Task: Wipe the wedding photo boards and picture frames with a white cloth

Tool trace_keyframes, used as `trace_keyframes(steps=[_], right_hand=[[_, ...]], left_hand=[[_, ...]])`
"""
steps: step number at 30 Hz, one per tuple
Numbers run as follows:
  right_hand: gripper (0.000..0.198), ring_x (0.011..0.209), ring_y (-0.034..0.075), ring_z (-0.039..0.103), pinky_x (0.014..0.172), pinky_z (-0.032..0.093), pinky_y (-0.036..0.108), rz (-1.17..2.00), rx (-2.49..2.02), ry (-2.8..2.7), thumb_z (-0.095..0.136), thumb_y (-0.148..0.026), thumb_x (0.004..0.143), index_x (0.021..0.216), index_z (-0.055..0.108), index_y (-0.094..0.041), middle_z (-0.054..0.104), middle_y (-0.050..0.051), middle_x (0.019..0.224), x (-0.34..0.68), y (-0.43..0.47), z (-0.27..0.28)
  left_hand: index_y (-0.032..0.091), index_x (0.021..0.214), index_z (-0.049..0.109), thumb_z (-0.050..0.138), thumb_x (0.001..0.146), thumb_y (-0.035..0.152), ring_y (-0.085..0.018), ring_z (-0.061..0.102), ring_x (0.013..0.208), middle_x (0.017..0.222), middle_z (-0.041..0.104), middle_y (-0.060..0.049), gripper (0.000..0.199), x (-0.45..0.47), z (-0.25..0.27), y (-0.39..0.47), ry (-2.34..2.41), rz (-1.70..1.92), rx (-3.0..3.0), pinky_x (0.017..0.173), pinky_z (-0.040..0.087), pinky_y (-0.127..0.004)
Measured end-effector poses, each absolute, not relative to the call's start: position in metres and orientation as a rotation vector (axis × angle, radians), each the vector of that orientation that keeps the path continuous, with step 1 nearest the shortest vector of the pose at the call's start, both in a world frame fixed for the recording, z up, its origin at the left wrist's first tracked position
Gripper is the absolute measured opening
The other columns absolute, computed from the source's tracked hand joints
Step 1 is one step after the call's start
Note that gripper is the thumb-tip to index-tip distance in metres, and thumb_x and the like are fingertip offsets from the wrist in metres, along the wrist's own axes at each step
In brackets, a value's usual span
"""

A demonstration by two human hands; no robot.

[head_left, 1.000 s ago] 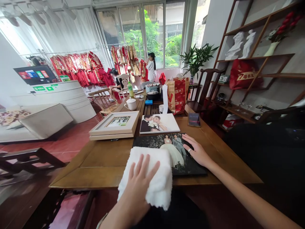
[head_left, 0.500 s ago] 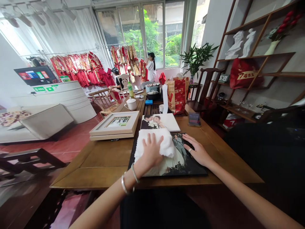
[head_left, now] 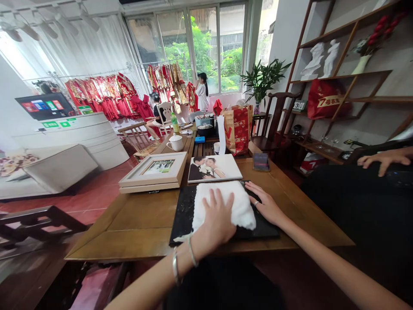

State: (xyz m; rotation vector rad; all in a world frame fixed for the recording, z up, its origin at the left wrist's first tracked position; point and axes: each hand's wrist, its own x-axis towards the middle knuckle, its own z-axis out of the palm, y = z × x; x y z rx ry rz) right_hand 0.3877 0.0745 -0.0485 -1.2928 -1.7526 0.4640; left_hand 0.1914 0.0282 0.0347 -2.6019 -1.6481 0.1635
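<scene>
Window: daylight let in, partly overexposed
Curtain: bleached by glare at left
Towel: brightly lit, faintly shaded
Floor: darkened under the surface
Flowers: blurred, stretched near the corner

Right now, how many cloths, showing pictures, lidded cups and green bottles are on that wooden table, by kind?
White cloth: 1
Pictures showing: 3 (framed picture, white picture, partly covered dark picture)
Lidded cup: 1
Green bottle: 1
Total: 6

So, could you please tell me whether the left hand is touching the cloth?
Touching: the head view shows the left hand spread palm down on top of the cloth.
</scene>
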Motion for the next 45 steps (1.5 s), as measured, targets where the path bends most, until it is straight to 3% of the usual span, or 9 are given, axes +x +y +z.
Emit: trace_keyframes(steps=[5, 9, 15, 27, 32, 38, 42, 45], right_hand=[[0.039, 0.133, 0.025, 0.039, 0.112, 0.026, 0.050, 0.487, -1.253, -1.717, 0.049, -0.030, 0.084, 0.120, 0.061, -0.024, 0.054, 0.008, 0.135, 0.390, 0.076, -0.052], [0.039, 0.133, 0.025, 0.039, 0.112, 0.027, 0.049, 0.542, -1.233, -1.690, 0.048, -0.034, 0.084, 0.119, 0.062, -0.025, 0.054, 0.007, 0.135, 0.391, 0.078, -0.052], [0.041, 0.131, 0.024, 0.042, 0.113, 0.024, 0.050, 0.601, -1.223, -1.597, 0.043, -0.045, 0.088, 0.116, 0.065, -0.025, 0.057, 0.007, 0.132, 0.391, 0.080, -0.052], [0.043, 0.132, 0.026, 0.041, 0.112, 0.028, 0.045, 0.714, -1.153, -1.524, 0.049, -0.044, 0.080, 0.117, 0.064, -0.027, 0.054, 0.002, 0.135, 0.394, 0.082, -0.057], [0.045, 0.132, 0.023, 0.041, 0.113, 0.026, 0.044, 0.779, -1.191, -1.477, 0.041, -0.048, 0.087, 0.120, 0.063, -0.025, 0.054, 0.003, 0.135, 0.394, 0.081, -0.048], [0.044, 0.132, 0.023, 0.040, 0.112, 0.026, 0.046, 0.795, -1.215, -1.540, 0.044, -0.050, 0.087, 0.120, 0.062, -0.027, 0.055, 0.004, 0.134, 0.398, 0.079, -0.041], [0.040, 0.132, 0.025, 0.041, 0.112, 0.026, 0.049, 0.755, -1.200, -1.546, 0.053, -0.046, 0.083, 0.116, 0.065, -0.027, 0.056, 0.005, 0.132, 0.397, 0.081, -0.046], [0.040, 0.132, 0.025, 0.041, 0.112, 0.027, 0.049, 0.690, -1.192, -1.568, 0.057, -0.043, 0.081, 0.115, 0.065, -0.025, 0.056, 0.007, 0.133, 0.393, 0.080, -0.050]], left_hand=[[0.019, 0.146, 0.021, 0.062, 0.079, 0.043, -0.045, 0.018, 0.135, 0.147, 0.024, -0.026, 0.081, 0.216, 0.034, 0.063, -1.702, 0.089, -2.472, 0.100, 0.027, -0.061], [0.017, 0.146, 0.019, 0.068, 0.073, 0.042, -0.047, 0.012, 0.135, 0.148, 0.021, -0.027, 0.092, 0.215, 0.019, 0.028, -1.639, 0.027, -2.481, 0.101, 0.023, -0.064], [0.024, 0.147, 0.014, 0.072, 0.063, 0.046, -0.046, 0.004, 0.136, 0.151, 0.013, -0.024, 0.104, 0.200, 0.008, -0.029, -1.529, 0.058, -2.672, 0.103, 0.018, -0.066], [0.015, 0.145, 0.024, 0.065, 0.074, 0.041, -0.049, 0.018, 0.133, 0.146, 0.027, -0.026, 0.086, 0.247, 0.018, 0.031, -1.798, -0.069, -2.373, 0.099, 0.023, -0.067], [0.014, 0.146, 0.021, 0.063, 0.074, 0.042, -0.051, 0.010, 0.133, 0.148, 0.024, -0.025, 0.089, 0.250, 0.005, -0.023, -1.756, -0.066, -2.466, 0.100, 0.015, -0.072], [0.018, 0.147, 0.012, 0.072, 0.062, 0.043, -0.051, -0.003, 0.134, 0.151, 0.014, -0.021, 0.107, 0.241, 0.000, -0.065, -1.690, -0.026, -2.712, 0.099, 0.007, -0.077], [0.019, 0.146, 0.019, 0.067, 0.069, 0.042, -0.046, 0.001, 0.136, 0.151, 0.013, -0.024, 0.094, 0.224, 0.017, -0.036, -1.710, -0.025, -2.738, 0.102, 0.013, -0.070], [0.015, 0.144, 0.026, 0.064, 0.074, 0.040, -0.046, 0.010, 0.136, 0.148, 0.020, -0.027, 0.084, 0.215, 0.029, 0.006, -1.808, -0.043, -2.572, 0.102, 0.019, -0.067]])
